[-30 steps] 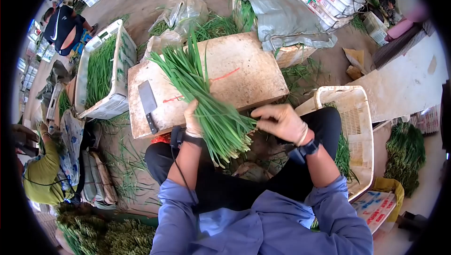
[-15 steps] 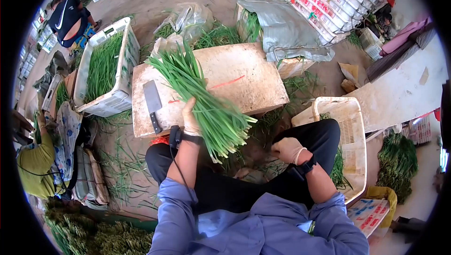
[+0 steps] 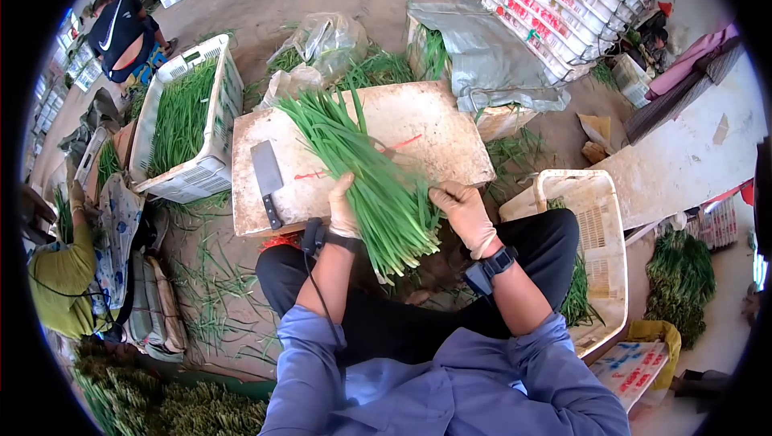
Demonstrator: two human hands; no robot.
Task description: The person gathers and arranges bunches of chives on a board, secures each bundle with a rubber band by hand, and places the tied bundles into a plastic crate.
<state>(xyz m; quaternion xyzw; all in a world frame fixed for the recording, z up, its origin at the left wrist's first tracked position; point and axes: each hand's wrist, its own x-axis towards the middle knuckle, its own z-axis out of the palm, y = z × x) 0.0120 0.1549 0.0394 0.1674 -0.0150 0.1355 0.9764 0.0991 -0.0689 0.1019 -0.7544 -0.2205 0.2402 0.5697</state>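
Observation:
A thick bunch of garlic chives (image 3: 374, 187) lies tilted over the front of the worn white board (image 3: 430, 110), its pale cut ends pointing down towards my lap. My gloved left hand (image 3: 344, 209) is wrapped round the bunch from its left side. On the other side my gloved right hand (image 3: 469, 217) is closed, thumb and fingers pinching at the right edge of the chives; what exactly lies between its fingertips is partly hidden. A cleaver (image 3: 267, 175) with a black handle rests on the left of the board, beside the bunch.
A white crate full of chives (image 3: 229, 86) stands to the left. A cream basket (image 3: 607, 255) is at my right knee. Behind the board are a covered crate (image 3: 490, 50) and stacked boxes (image 3: 563, 10). Chive scraps litter the floor. Two other people (image 3: 121, 34) work at left.
My right hand has risen from my right knee to the right edge of the chives. The bunch and my left hand have shifted slightly right in view.

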